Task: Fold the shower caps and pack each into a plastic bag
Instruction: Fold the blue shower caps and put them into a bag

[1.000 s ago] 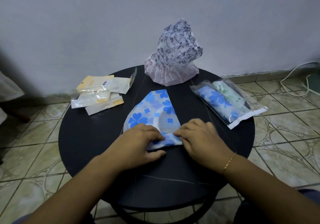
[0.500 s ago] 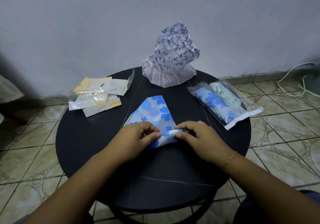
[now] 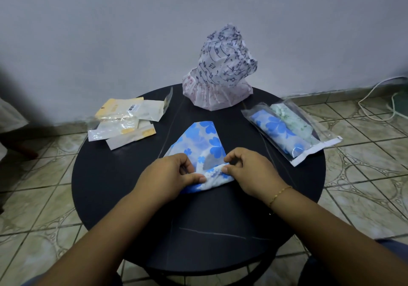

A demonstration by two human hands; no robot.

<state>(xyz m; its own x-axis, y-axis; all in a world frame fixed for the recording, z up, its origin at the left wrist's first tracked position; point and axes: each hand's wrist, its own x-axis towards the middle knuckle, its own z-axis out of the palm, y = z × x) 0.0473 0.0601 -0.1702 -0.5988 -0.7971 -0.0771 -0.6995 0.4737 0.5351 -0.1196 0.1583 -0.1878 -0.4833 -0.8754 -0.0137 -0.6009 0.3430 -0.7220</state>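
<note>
1. On the round black table (image 3: 114, 188), a stack of unfolded shower caps (image 3: 220, 71) stands at 12 o'clock, empty plastic bags (image 3: 125, 122) at 10 o'clock.
2. At 2 o'clock, a clear packed bag (image 3: 313, 146) holds rolled blue and green caps.
3. At centre, the left hand (image 3: 167, 175) and right hand (image 3: 249, 171) each pinch the near rolled edge of the blue-flowered shower cap (image 3: 201, 142).

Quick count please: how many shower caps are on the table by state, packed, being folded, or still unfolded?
Packed caps, in bags: 2
Blue cap being folded: 1
Unfolded cap pile: at least 1, count within unclear
Total: at least 4
</note>
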